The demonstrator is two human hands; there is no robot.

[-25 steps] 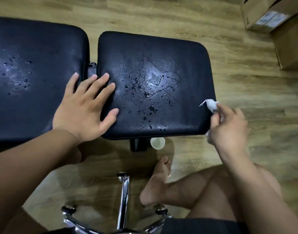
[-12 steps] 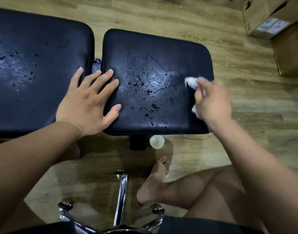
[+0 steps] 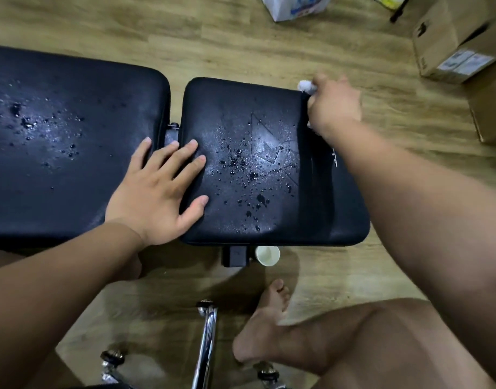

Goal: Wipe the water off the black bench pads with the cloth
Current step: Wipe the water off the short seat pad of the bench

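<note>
Since the earlier moment the right hand [image 3: 335,103] has moved from the middle right of the small pad to its far right corner, and it carries the cloth with it.

The wooden floor [image 3: 241,37] fills the scene. On it stands the worktop with two black pads. The long pad [image 3: 58,153] lies at the left, with water drops on its left part. The small pad [image 3: 241,130] lies at the right, just beside it, with a narrow gap between them. Many drops sit near its middle, around an embossed logo, while a strip along its right side looks dark and dry.

Cardboard boxes [image 3: 454,40] stand far right on the floor.

The left hand [image 3: 154,192] lies flat and open, holding nothing, fingers spread across the gap, touching both pads.

The right hand's grip is closed around the white cloth [image 3: 305,85], which sticks out past the fingers at the pad's far corner.

A small white cup [image 3: 267,255] stands on the floor under the near edge of the small pad.
</note>
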